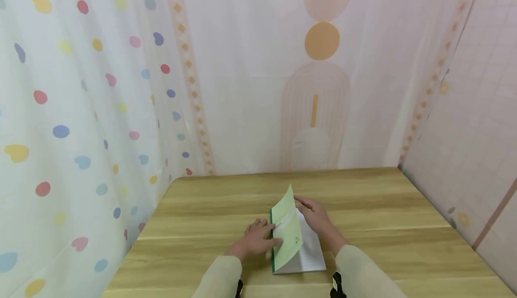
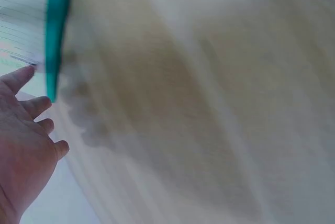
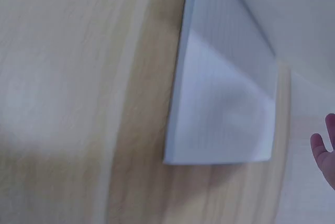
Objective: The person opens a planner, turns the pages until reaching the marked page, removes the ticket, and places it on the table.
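A notebook with a pale green leaf point(image 1: 287, 237) raised along its length lies on the table. A darker green spine point(image 2: 57, 30) runs down its left side, and white lined pages point(image 1: 313, 248) show beneath on the right. A light diagonal strip with a thin dark line crosses the leaf; whether it is printed or a separate thing I cannot tell. My left hand point(image 1: 255, 238) rests at the spine side, index finger and thumb extended over the leaf. My right hand point(image 1: 317, 219) reaches to the leaf's upper right edge, its fingertips partly hidden behind it.
The notebook lies on a wood-grain table point(image 1: 194, 217). A dotted curtain point(image 1: 101, 109) hangs at the left, and a patterned curtain point(image 1: 250, 87) stands behind the table's far edge. Another pale curtain point(image 1: 476, 109) borders the right side.
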`<state>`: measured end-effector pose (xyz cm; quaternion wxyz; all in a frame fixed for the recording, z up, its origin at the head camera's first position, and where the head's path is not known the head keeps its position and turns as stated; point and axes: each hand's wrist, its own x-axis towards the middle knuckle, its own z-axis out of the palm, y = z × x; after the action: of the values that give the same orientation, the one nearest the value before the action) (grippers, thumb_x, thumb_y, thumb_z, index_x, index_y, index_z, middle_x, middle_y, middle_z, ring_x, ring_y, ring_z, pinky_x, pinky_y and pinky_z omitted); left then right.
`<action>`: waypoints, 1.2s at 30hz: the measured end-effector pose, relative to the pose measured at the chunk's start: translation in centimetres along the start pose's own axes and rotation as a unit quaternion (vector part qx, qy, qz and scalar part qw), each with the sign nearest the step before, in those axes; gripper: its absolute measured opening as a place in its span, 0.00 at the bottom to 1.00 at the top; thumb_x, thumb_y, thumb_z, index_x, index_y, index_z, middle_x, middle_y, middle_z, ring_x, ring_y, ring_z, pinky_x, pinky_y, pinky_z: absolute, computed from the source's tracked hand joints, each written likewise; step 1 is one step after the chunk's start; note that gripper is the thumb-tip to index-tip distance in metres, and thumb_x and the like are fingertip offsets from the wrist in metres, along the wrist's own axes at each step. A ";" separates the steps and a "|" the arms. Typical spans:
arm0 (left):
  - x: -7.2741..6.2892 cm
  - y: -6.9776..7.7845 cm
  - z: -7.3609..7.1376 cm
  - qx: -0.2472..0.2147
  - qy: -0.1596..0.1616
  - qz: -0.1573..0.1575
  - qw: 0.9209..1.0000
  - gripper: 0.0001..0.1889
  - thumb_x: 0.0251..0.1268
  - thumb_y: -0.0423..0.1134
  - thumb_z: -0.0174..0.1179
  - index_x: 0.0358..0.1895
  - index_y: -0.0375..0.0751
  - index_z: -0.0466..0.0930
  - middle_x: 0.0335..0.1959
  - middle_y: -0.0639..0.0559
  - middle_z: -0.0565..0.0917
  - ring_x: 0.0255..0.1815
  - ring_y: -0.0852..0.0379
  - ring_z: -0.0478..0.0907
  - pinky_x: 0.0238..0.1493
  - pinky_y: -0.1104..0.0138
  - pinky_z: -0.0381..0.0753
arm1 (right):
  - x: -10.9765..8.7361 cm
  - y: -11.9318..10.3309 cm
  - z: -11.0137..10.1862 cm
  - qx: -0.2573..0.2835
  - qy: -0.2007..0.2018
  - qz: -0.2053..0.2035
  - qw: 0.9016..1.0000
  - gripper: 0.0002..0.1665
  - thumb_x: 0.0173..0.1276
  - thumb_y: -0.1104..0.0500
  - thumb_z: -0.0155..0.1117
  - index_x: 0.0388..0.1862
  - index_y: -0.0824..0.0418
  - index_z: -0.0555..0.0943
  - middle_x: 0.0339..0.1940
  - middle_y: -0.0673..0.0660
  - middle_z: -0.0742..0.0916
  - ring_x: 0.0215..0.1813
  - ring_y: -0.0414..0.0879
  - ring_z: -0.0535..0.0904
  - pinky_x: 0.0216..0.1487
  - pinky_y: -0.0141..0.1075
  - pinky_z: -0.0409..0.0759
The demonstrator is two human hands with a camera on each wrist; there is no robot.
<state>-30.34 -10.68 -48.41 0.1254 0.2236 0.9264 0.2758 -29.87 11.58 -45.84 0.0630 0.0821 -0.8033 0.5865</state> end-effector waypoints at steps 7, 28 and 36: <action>1.6 2.2 -2.4 -0.169 0.049 0.018 0.984 0.37 0.78 0.63 0.38 0.65 0.31 0.73 0.63 0.34 0.75 0.66 0.35 0.68 0.65 0.40 0.64 | 0.7 -1.8 1.1 0.031 -0.065 -0.005 0.997 0.22 0.81 0.58 0.46 0.66 0.64 0.77 0.68 0.62 0.78 0.72 0.60 0.66 0.71 0.58 0.60; -0.7 0.0 -6.7 -0.174 0.081 -0.012 0.981 0.33 0.72 0.55 0.55 0.73 0.39 0.65 0.73 0.37 0.65 0.74 0.35 0.58 0.67 0.40 0.62 | -3.0 5.4 -1.5 -0.416 -0.195 -0.014 0.888 0.49 0.66 0.30 0.59 0.74 0.60 0.68 0.77 0.68 0.64 0.76 0.65 0.56 0.71 0.68 0.47; -1.4 -2.8 -6.7 -0.195 0.112 -0.031 0.974 0.36 0.73 0.41 0.56 0.79 0.43 0.52 0.73 0.32 0.62 0.72 0.29 0.59 0.66 0.38 0.62 | -3.3 5.8 -2.3 -0.415 -0.184 -0.015 0.891 0.48 0.66 0.30 0.59 0.74 0.60 0.68 0.77 0.68 0.64 0.76 0.65 0.57 0.70 0.69 0.48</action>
<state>-32.48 -16.50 -44.43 0.0704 0.1337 0.8694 0.4705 -27.82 15.67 -51.16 -0.0484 0.1670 -0.9695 0.1726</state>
